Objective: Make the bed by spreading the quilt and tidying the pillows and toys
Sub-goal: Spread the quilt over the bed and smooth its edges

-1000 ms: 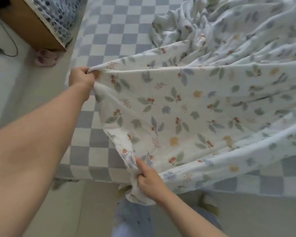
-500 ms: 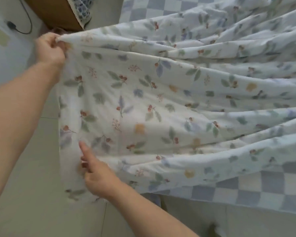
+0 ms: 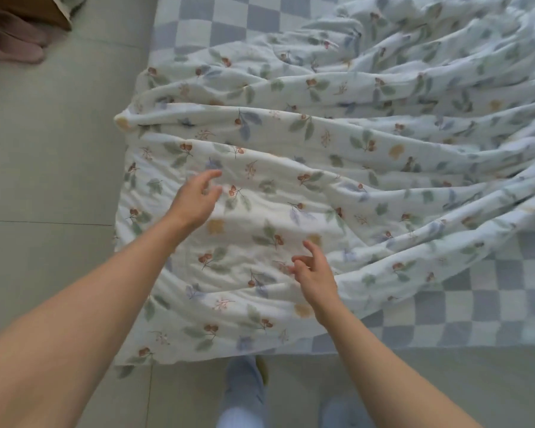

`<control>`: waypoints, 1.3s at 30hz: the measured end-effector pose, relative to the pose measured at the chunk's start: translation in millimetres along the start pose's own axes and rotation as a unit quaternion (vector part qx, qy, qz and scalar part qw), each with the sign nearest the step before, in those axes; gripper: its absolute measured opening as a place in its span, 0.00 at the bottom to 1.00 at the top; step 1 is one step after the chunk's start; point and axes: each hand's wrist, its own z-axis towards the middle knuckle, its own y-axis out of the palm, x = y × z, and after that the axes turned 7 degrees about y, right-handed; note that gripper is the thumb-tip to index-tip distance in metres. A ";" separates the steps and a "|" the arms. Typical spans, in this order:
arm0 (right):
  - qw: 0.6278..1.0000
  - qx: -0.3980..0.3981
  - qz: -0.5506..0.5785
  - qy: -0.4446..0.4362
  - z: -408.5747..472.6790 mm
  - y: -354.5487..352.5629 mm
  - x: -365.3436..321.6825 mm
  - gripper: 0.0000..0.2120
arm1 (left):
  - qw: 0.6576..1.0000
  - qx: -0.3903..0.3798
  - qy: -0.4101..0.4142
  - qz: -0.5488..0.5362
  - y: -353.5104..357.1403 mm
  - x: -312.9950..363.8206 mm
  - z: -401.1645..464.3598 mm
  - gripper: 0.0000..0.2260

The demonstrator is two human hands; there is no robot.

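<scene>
While quilt (image 3: 306, 168) lies ridged, left hand (image 3: 195, 199) and right hand (image 3: 314, 274) hover open, probably empty; sweep folds flat outward from quilt corner.

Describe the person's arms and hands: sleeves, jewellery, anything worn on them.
Both forearms are bare up to the frame's edge, with no sleeve showing. The left hand and right hand wear no gloves, and no ring, watch or bracelet is visible. Fingernails are too blurred to judge.

Both forearms (image 3: 74, 310) bare to the frame's edge — no sleeves, no watch or rings — with pale blue trousers (image 3: 243, 393) below.
</scene>
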 end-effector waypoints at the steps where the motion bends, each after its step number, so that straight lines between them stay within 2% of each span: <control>1: 0.999 0.023 0.023 0.002 3.1 -12.1 0.0 0.20 | 1.000 -0.012 0.013 -0.003 13.2 6.0 -2.8 0.17; 4: 0.991 0.098 0.090 0.010 11.9 -49.5 3.4 0.18 | 0.998 -0.048 0.048 -0.001 47.0 21.8 -9.4 0.15; 8: 0.961 0.206 0.185 0.028 15.6 -120.5 18.4 0.16 | 0.990 -0.100 0.096 0.012 100.6 59.0 -14.0 0.11; 12: 0.927 0.270 0.255 0.050 18.5 -183.8 38.5 0.14 | 0.983 -0.141 0.115 0.036 147.3 91.4 -19.8 0.09; 14: 0.917 0.276 0.278 0.070 23.1 -217.2 55.4 0.15 | 0.978 -0.160 0.125 0.046 179.2 108.5 -25.0 0.09; 21: 0.877 0.237 0.398 0.125 62.6 -313.6 121.5 0.17 | 0.959 -0.223 0.149 0.095 333.5 147.4 -53.4 0.08; 26: 0.881 0.162 0.426 0.126 112.9 -389.0 161.7 0.16 | 0.932 -0.249 0.172 0.199 472.3 163.9 -44.6 0.11; 28: 0.895 0.128 0.410 0.119 129.0 -420.9 177.1 0.14 | 0.917 -0.232 0.181 0.269 525.6 169.4 -32.0 0.16; 31: 0.912 0.082 0.388 0.108 153.3 -465.6 196.6 0.11 | 0.891 -0.165 0.135 0.401 578.7 178.0 -5.3 0.23; 33: 0.917 0.057 0.382 0.099 167.0 -488.2 205.2 0.11 | 0.876 -0.114 0.110 0.455 595.5 180.9 10.5 0.17; 34: 0.918 0.042 0.383 0.092 172.9 -497.1 208.2 0.10 | 0.880 -0.098 0.102 0.454 599.1 183.1 16.8 0.14; 36: 0.919 0.016 0.385 0.084 183.0 -505.2 207.3 0.09 | 0.913 -0.092 0.098 0.385 595.4 188.0 22.5 0.07; 37: 0.917 0.000 0.389 0.083 184.9 -506.3 205.2 0.08 | 0.926 -0.116 0.111 0.342 591.9 190.9 19.1 0.05; 39: 0.897 -0.041 0.433 0.075 184.8 -508.7 196.5 0.04 | 0.923 -0.210 0.153 0.284 585.8 199.6 2.7 0.04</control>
